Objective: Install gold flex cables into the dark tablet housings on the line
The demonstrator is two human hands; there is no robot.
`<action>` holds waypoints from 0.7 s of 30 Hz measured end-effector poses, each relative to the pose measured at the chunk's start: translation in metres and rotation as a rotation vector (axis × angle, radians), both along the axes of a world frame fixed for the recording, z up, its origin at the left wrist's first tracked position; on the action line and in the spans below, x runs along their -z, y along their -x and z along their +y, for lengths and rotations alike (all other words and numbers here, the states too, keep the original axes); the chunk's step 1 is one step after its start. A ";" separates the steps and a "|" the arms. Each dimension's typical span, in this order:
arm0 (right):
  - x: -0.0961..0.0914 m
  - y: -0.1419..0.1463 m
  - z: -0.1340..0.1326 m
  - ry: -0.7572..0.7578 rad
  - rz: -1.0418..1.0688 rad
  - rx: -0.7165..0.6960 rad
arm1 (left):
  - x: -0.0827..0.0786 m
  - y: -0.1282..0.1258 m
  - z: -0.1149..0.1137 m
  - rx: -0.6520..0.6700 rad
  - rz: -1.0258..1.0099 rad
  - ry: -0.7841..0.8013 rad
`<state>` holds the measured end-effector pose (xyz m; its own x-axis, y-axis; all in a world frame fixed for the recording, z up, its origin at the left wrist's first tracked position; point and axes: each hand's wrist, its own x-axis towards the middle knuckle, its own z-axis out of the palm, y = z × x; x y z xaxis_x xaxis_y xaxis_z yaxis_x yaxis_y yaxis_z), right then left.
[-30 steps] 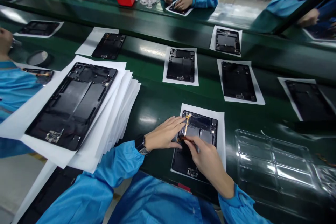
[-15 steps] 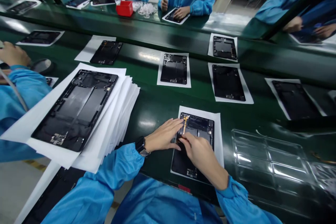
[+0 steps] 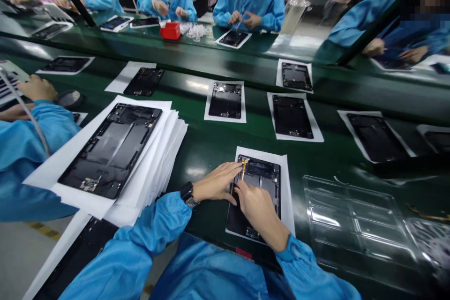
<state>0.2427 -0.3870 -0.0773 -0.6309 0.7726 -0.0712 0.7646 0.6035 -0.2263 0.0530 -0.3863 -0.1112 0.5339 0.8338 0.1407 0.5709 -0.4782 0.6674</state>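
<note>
A black tablet housing (image 3: pixel 271 182) lies on a white paper sheet (image 3: pixel 287 197) in front of me. An orange flex cable (image 3: pixel 243 171) runs along its upper left part. My left hand (image 3: pixel 215 183) rests flat at the housing's left edge, fingers stretched toward the cable's top end and thumb apart. My right hand (image 3: pixel 260 208) is over the housing, thumb and fingertips pinched on the cable's lower part. The fingers partly hide the cable's lower end.
Left of me stands a paper stack with a tablet housing (image 3: pixel 112 150) on top. A clear plastic tray (image 3: pixel 355 215) lies to the right. More housings on paper, such as this one (image 3: pixel 225 100), line the green bench. A neighbour's arm (image 3: pixel 42 122) is at left; co-workers sit opposite.
The view has tilted up slightly. My hands stay at the same cable, the right fingertips still pinching. Across the bench, a co-worker's hand has lifted off a tablet.
</note>
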 end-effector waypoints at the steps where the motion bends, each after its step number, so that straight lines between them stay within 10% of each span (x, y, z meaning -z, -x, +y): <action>1: -0.001 -0.007 -0.001 -0.011 0.070 0.054 | -0.005 0.000 0.007 -0.008 0.006 -0.011; 7: 0.007 -0.059 -0.030 -0.105 0.627 0.422 | -0.021 -0.031 0.088 -0.237 0.315 -0.054; 11: 0.025 -0.061 -0.042 -0.052 0.714 0.293 | -0.014 -0.051 0.126 -0.142 0.410 0.036; 21: 0.047 -0.027 -0.018 -0.141 0.648 0.101 | -0.020 -0.030 0.139 -0.112 0.484 0.033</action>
<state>0.2694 -0.4047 -0.1242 -0.4359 0.8044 0.4036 0.5555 0.5933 -0.5825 0.0832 -0.2468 -0.0908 0.4388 0.8894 -0.1284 0.8654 -0.3799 0.3267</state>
